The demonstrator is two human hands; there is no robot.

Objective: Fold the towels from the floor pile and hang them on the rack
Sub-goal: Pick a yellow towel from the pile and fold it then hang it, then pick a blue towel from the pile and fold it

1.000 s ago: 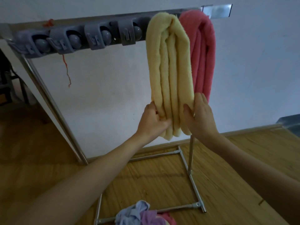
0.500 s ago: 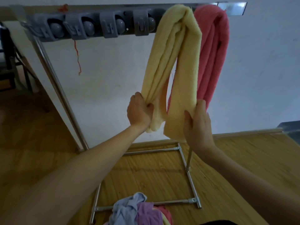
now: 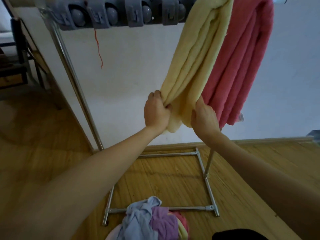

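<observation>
Fingers: left hand [image 3: 156, 112] fisted on yellow towel [image 3: 195, 61]; right hand [image 3: 204, 116] pinching its edge

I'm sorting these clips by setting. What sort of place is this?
Probably a room in a home, used for laundry: a wooden floor, a metal rack holding a yellow towel and a pink towel, and a pile of cloths.

Rack [image 3: 76, 80] top bar cut off; left hand [image 3: 156, 113] fingertips buried in yellow towel [image 3: 195, 63].
</observation>
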